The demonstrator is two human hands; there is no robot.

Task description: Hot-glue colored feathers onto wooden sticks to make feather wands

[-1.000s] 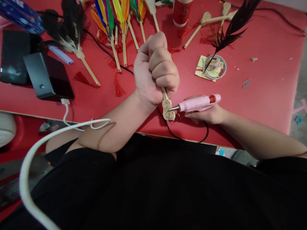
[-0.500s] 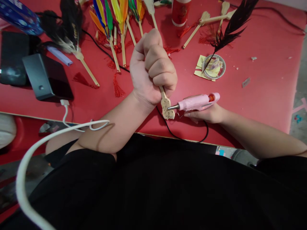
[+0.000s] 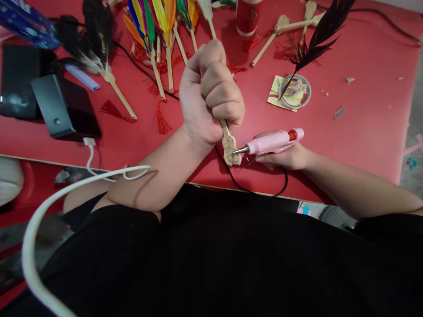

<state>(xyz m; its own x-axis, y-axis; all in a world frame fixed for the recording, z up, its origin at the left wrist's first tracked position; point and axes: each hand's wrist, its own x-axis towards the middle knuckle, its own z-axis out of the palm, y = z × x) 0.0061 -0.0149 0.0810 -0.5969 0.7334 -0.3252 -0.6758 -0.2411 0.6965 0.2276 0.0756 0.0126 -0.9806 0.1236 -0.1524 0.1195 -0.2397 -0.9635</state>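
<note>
My left hand (image 3: pixel 220 90) is closed in a fist round the stick of a wooden fan handle (image 3: pixel 231 149), whose wide, shaped end points down toward me. That end has a rough, speckled face. In my right hand (image 3: pixel 284 155) is a pink hot glue gun (image 3: pixel 269 143), gripped from below. Its metal nozzle lies at the right part of the handle's wide end; whether it touches I cannot tell. A thin glue thread seems to hang near the nozzle. The fingers under the gun are partly hidden.
Colourful feather fans (image 3: pixel 165 26) with red tassels lie at the back. A black feather (image 3: pixel 313 48) stands in a small round dish (image 3: pixel 295 92) on yellow paper. A red cup (image 3: pixel 248 17), a black power bank (image 3: pixel 66 108) with white cable and a dark-feathered fan (image 3: pixel 99 44) surround the hands.
The glue gun's nozzle has shifted slightly right and down over the handle's wide end. My left hand has moved very slightly right with the handle.
</note>
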